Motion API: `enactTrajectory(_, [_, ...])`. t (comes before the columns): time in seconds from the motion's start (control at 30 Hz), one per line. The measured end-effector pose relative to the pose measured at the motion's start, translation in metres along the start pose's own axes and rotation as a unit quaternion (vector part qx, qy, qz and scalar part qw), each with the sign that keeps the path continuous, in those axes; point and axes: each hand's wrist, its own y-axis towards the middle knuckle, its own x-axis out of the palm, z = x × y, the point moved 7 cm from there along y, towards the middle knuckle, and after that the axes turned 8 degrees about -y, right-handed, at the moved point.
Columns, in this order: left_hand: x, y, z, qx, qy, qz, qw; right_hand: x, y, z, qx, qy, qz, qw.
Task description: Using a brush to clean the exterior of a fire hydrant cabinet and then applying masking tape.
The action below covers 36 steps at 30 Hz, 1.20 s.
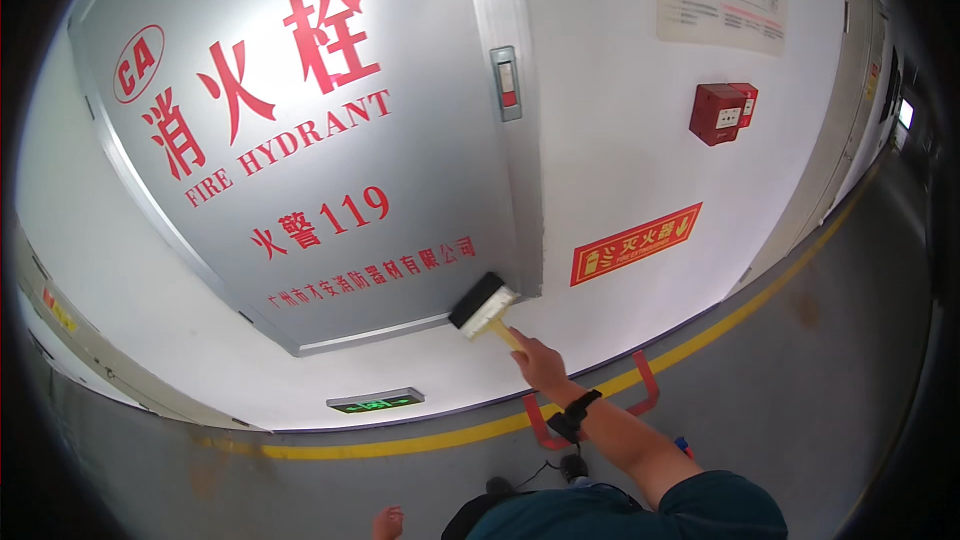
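Observation:
My right hand (pixel 538 361) is closed around the yellow handle of a wide brush (pixel 484 306) with black bristles and a pale ferrule. The bristles lie over the lower right corner of the grey metal fire hydrant cabinet door (pixel 420 165); whether they touch it I cannot tell. A black strap with a device sits on my right wrist. Red lettering covers the door, and a recessed latch (pixel 506 83) is set in its right side. Low at the bottom edge of the view, my left hand (pixel 388 522) hangs away from the wall, its fingers curled and partly cut off.
A red alarm box (pixel 721 114) and a fire extinguisher sign (pixel 637 244) are on the wall to the right. A green-lit exit sign (pixel 375 400) sits low on the wall. Yellow line (pixel 397 448) and red tape (pixel 646 382) mark the grey floor near my feet.

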Motion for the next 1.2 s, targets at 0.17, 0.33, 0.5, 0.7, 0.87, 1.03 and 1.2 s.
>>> enactTrajectory(0.17, [0.005, 0.015, -0.020, 0.001, 0.017, -0.035, 0.999, 0.000, -0.056, 0.081, 0.111, -0.064, -0.006, 0.992])
enactTrajectory(0.33, [0.009, 0.027, -0.066, -0.052, 0.022, -0.035, 0.998, -0.011, -0.069, 0.060, 0.077, -0.055, -0.014, 0.995])
enactTrajectory(0.5, [0.008, 0.057, -0.070, 0.031, 0.035, 0.055, 0.997, 0.012, -0.036, -0.028, -0.058, -0.027, -0.084, 0.994])
enactTrajectory(0.7, [-0.005, 0.022, -0.069, 0.055, 0.008, 0.031, 0.998, 0.084, 0.010, -0.118, -0.138, -0.007, -0.121, 0.983])
enactTrajectory(0.87, [-0.029, -0.005, -0.088, 0.008, -0.020, 0.019, 1.000, 0.108, 0.033, -0.116, -0.084, -0.025, -0.093, 0.992])
enactTrajectory(1.03, [-0.034, 0.005, -0.126, -0.018, -0.038, -0.023, 0.999, 0.058, 0.022, -0.052, 0.000, -0.050, -0.017, 0.999])
enactTrajectory(1.2, [-0.038, 0.040, -0.154, -0.006, -0.012, -0.041, 0.999, 0.004, -0.030, 0.022, 0.161, -0.077, 0.010, 0.984])
